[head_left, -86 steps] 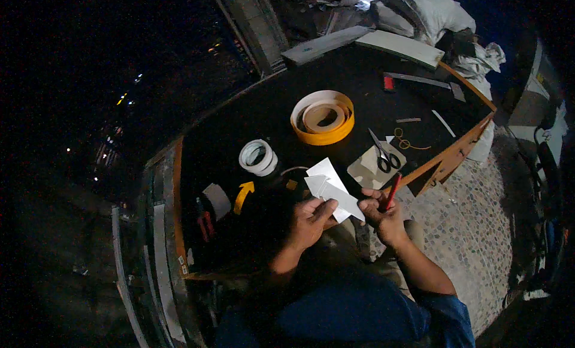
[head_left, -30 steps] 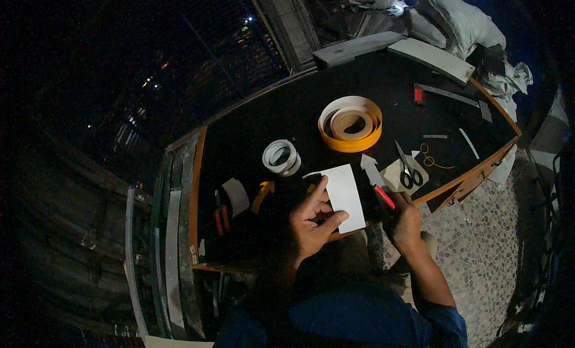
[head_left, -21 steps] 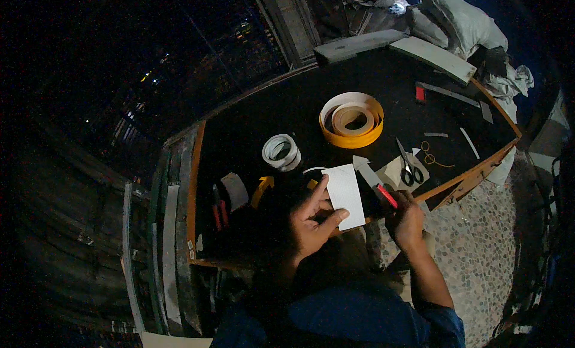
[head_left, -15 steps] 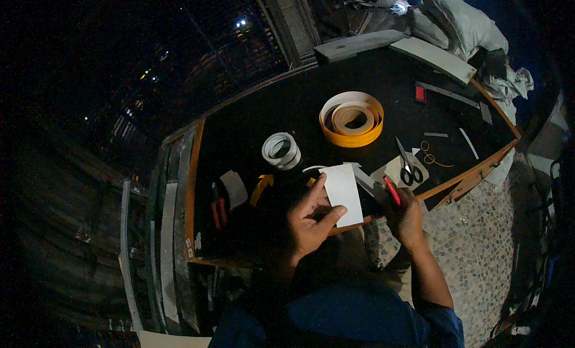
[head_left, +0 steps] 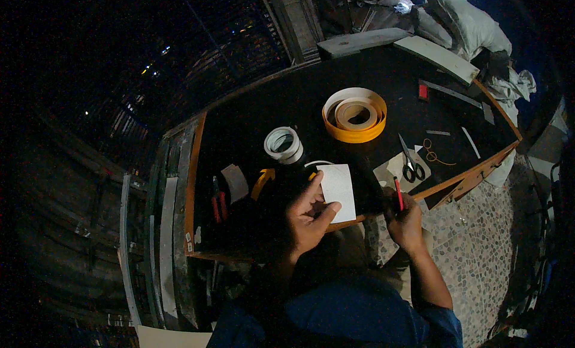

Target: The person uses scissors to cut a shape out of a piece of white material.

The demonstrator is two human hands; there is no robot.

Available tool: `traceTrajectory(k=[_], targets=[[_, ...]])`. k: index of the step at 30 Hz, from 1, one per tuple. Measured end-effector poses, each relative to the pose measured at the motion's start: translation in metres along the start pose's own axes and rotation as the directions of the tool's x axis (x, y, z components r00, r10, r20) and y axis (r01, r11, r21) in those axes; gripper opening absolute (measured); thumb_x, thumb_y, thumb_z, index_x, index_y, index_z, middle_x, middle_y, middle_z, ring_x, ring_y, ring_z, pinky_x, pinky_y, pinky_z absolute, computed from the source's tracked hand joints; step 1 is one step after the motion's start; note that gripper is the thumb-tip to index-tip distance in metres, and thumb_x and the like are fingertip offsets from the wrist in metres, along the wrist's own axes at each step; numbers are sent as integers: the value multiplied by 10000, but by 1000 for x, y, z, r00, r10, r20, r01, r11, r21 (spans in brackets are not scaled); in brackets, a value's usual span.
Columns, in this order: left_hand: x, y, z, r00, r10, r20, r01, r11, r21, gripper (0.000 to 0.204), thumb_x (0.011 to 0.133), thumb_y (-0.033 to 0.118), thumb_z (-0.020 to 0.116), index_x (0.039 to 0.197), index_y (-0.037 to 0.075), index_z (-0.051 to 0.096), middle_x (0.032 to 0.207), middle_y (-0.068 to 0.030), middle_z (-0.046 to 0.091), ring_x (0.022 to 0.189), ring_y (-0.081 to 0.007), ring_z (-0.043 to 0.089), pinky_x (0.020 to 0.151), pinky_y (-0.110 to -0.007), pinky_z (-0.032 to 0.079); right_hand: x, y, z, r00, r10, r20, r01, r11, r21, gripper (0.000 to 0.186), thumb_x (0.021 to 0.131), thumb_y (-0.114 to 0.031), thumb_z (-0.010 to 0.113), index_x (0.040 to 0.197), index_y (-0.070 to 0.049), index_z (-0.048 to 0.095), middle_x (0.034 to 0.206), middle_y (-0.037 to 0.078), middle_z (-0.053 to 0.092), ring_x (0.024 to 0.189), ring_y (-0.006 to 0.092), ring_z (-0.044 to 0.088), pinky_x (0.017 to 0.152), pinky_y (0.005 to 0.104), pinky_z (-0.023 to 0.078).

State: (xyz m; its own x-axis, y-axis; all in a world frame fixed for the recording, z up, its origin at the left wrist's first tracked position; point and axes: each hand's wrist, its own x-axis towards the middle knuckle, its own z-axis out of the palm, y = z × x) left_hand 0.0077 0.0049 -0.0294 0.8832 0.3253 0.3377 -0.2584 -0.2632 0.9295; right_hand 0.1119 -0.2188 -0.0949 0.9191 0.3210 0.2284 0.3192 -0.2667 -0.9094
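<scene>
My left hand (head_left: 311, 222) grips a white rectangular card (head_left: 338, 189) between thumb and fingers, near the front edge of the dark worktable. To its right, my right hand (head_left: 406, 219) is closed round a slim red pencil-like tool (head_left: 398, 192), held nearly upright. Black-handled scissors (head_left: 413, 171) lie just beyond it on a beige sheet (head_left: 392, 168). A yellow arrow-shaped piece (head_left: 262, 183) rests left of my left hand. Behind the card stand white tape rolls (head_left: 281, 141) and a wide yellow ring (head_left: 365, 134) with smaller rolls inside.
The worktable's wooden rim (head_left: 193, 192) borders red-handled pliers (head_left: 218, 204) and grey pieces (head_left: 235, 186) at left. Boards (head_left: 436, 58) line the back, near stacked sacks (head_left: 461, 25). A metal strip (head_left: 449, 93) lies at right. Long profiles (head_left: 168, 246) stand left; speckled floor (head_left: 479, 258) shows lower right.
The bundle of cut pieces from earlier has given way to one card in my left hand. The red tool has turned more upright; the pale arrow piece beside my right hand no longer shows.
</scene>
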Motion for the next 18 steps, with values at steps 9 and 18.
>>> traceTrajectory(k=[9,18], targets=[[1,1,4,997,61,43,-56,994,-91,753,920,-32,725,1573,-38,350,1069,-130,710,925,-123,671,799,-271,556,-3,9,3,994,96,-50,-92,993,70,184,912,-8,705,1090,27,675,929,130,712,846,163,640,794,337,528],[0,9,1,997,-17,69,19,999,-36,818,895,52,774,1578,-46,335,949,-107,727,794,-76,658,674,-229,510,7,-2,2,999,38,-33,-36,998,52,169,949,-38,665,1079,60,711,910,144,740,843,165,672,812,323,527]])
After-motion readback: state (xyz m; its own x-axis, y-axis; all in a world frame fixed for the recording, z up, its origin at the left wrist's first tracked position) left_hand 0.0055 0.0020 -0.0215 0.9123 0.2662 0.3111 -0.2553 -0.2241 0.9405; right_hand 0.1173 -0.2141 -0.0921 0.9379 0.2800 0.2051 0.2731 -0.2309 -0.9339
